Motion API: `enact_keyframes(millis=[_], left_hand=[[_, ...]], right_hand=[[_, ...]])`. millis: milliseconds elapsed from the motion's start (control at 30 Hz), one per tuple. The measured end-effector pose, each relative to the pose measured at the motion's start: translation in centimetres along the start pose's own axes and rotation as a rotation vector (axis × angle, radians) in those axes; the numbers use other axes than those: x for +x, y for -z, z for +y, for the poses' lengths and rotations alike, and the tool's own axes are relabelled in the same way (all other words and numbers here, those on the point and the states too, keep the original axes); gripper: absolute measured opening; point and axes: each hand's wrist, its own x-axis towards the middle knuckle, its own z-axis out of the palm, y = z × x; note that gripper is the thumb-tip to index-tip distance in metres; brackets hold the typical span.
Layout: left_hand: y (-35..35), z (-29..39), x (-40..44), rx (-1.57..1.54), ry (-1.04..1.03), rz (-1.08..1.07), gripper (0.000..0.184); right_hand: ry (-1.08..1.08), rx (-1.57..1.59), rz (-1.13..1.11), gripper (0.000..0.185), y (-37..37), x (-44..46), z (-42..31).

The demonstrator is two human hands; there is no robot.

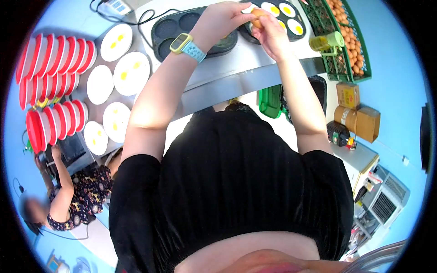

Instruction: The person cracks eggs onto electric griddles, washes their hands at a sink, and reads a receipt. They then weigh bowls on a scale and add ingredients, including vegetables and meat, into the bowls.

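A brown egg [258, 17] is between the fingers of both my hands, above the black pan on the right [304, 40]. My left hand [223, 22], with a yellow-framed watch on its wrist, pinches the egg from the left. On the other side, the fingers of my right hand [273, 37] are closed around it. I cannot tell whether the shell is cracked. Several round wells of that pan hold eggs with yellow yolks and white around them. Left of it lies another black pan [177, 29] with round wells, partly covered by my left hand and forearm.
A green crate of brown eggs [353, 45] and a green-handled oil jug [327, 42] stand at the right. White plates [131, 73], most holding eggs, lie left, beside stacked red-and-white containers [54, 54]. A co-worker [84, 191] reaches toward those stacks. A cable runs behind the pans.
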Motion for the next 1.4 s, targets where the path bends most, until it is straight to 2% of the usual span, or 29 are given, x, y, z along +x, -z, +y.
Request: enact_keyframes(millis=[67, 100, 133, 167, 267, 300, 333, 367, 400, 467, 500, 533, 567, 600, 633, 667, 733, 800, 833, 867, 900, 1000, 1033, 1067, 1133, 1167, 1233, 1300, 1400], left_hand=[[0.5, 3.4, 0.5, -0.232, 0.041, 0.113, 0.031], [-0.5, 2.6, 0.4, -0.203, -0.163, 0.304, 0.033], [-0.6, 3.3, -0.6, -0.161, -0.013, 0.254, 0.030], [0.0, 5.6, -1.3, -0.361, 0.166, 0.167, 0.027], [-1.1, 6.6, -3.6, -0.569, 0.212, 0.087, 0.022], [-1.7, 6.6, -4.4, -0.592, 0.197, 0.051, 0.021], [-2.3, 6.9, -5.0, -0.564, 0.261, 0.034, 0.020], [-3.3, 6.7, -5.5, -0.586, 0.310, 0.032, 0.020], [-4.5, 6.8, -5.9, -0.603, 0.362, 0.032, 0.020], [-6.4, 7.5, -6.1, -0.589, 0.419, 0.031, 0.019], [-7.5, 7.9, -5.6, -0.610, 0.474, 0.051, 0.018], [-8.6, 8.1, -4.9, -0.610, 0.467, 0.050, 0.018], [-9.5, 8.2, -4.3, -0.626, 0.500, 0.020, 0.016], [-10.4, 8.4, -3.8, -0.643, 0.534, -0.010, 0.013], [-11.9, 8.9, -2.8, -0.635, 0.549, -0.001, 0.011], [-13.0, 9.2, -1.9, -0.634, 0.551, 0.007, 0.011], [-14.6, 9.8, -0.8, -0.558, 0.521, -0.040, 0.010], [-15.8, 10.5, -0.4, -0.589, 0.558, -0.021, 0.010], [-16.1, 10.9, -0.6, -0.582, 0.545, 0.006, 0.010], [-16.3, 10.8, -1.1, -0.578, 0.541, 0.023, 0.011], [-16.3, 10.9, -1.8, -0.566, 0.558, 0.043, 0.011], [-15.7, 11.4, -3.9, -0.606, 0.650, 0.095, 0.011], [-15.7, 11.4, -4.7, -0.628, 0.669, 0.131, 0.011], [-15.6, 11.4, -5.7, -0.656, 0.673, 0.152, 0.011], [-14.7, 11.7, -6.8, -0.660, 0.704, 0.223, 0.011], [-14.5, 11.8, -7.1, -0.681, 0.714, 0.253, 0.011], [-14.3, 11.2, -8.4, -0.729, 0.723, 0.302, 0.011], [-14.0, 10.6, -9.8, -0.803, 0.738, 0.345, 0.011], [-13.0, 9.5, -12.0, -0.836, 0.752, 0.339, 0.012]], right_hand=[[0.034, 0.104, 0.182, 0.035, 1.3, -3.1, -2.6], [0.092, 0.101, 0.244, 0.036, 2.6, -5.2, -3.7], [0.158, 0.091, 0.306, 0.036, 4.0, -7.6, -4.9], [0.213, -0.005, 0.407, 0.037, 5.7, -10.4, -6.2], [0.336, -0.311, 0.750, 0.040, 11.3, -18.7, -7.7], [0.257, -0.655, 0.862, 0.040, 15.0, -21.9, -6.8], [0.148, -0.782, 0.975, 0.044, 17.4, -24.7, -5.9], [0.025, -1.139, 1.046, 0.049, 20.1, -27.2, -4.9], [-0.083, -1.242, 1.042, 0.058, 21.2, -29.0, -4.6], [-0.449, -1.697, 1.140, 0.060, 25.8, -32.6, -3.7], [-0.291, -1.435, 1.214, 0.052, 28.0, -32.3, -5.3], [-0.036, -1.323, 1.257, 0.040, 27.5, -30.7, -8.4], [0.020, -1.297, 1.281, 0.031, 28.2, -28.9, -11.9], [0.225, -1.484, 1.251, 0.027, 28.8, -26.9, -15.0], [0.279, -1.450, 1.172, 0.027, 31.5, -25.1, -17.7], [0.195, -1.571, 1.092, 0.030, 34.0, -22.9, -20.1], [-0.067, -1.807, 0.979, 0.041, 40.8, -18.6, -21.6], [-0.502, -1.937, 0.821, 0.044, 46.3, -15.0, -21.5], [-0.722, -1.922, 0.555, 0.050, 44.3, -13.4, -22.7], [-0.847, -1.950, 0.480, 0.058, 48.4, -12.2, -21.4], [-0.851, -1.972, 0.442, 0.054, 51.6, -11.8, -20.2], [-0.542, -1.891, 0.446, 0.043, 59.6, -13.3, -18.2], [-0.590, -2.000, 0.310, 0.038, 60.9, -13.5, -18.9], [-0.742, -1.863, 0.341, 0.041, 59.1, -13.6, -20.2], [-0.617, -1.723, 0.654, 0.037, 53.7, -14.3, -22.8], [-0.369, -1.825, 0.809, 0.040, 50.1, -15.7, -23.5], [0.202, -1.283, 0.892, 0.039, 40.2, -16.4, -22.7], [0.248, -0.669, 0.907, 0.035, 32.3, -16.3, -20.1], [-0.085, -0.544, 0.573, 0.035, 21.6, -16.0, -10.0]])
